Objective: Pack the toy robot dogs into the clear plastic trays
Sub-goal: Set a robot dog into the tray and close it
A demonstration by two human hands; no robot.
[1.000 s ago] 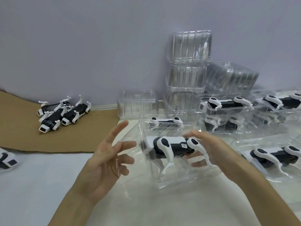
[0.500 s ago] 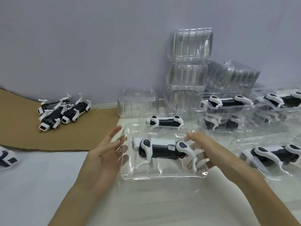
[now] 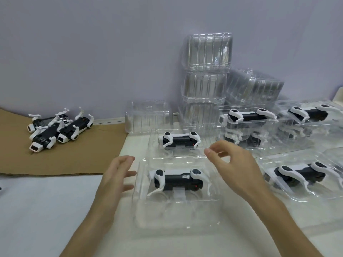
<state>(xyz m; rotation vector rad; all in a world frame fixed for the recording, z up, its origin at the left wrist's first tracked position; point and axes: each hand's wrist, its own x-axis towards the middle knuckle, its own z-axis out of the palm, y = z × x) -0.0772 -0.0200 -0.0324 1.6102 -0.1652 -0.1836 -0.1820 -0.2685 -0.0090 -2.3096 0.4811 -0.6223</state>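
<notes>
Head view: a toy robot dog (image 3: 178, 179) lies on its side in a clear plastic tray (image 3: 167, 216) on the white table (image 3: 46, 210). Seating it well likely means steadying the rim and tucking the legs inside the recess. The left hand (image 3: 115, 175), fingers straight, sits at the tray's left wall, holding nothing. The right hand (image 3: 235, 164) hovers over the far right corner, loosely curled and empty.

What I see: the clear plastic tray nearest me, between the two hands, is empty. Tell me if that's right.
Not right. The head view shows that the clear plastic tray nearest you, between the left hand and the right hand, is not empty: it holds one black-and-white toy robot dog.
</notes>
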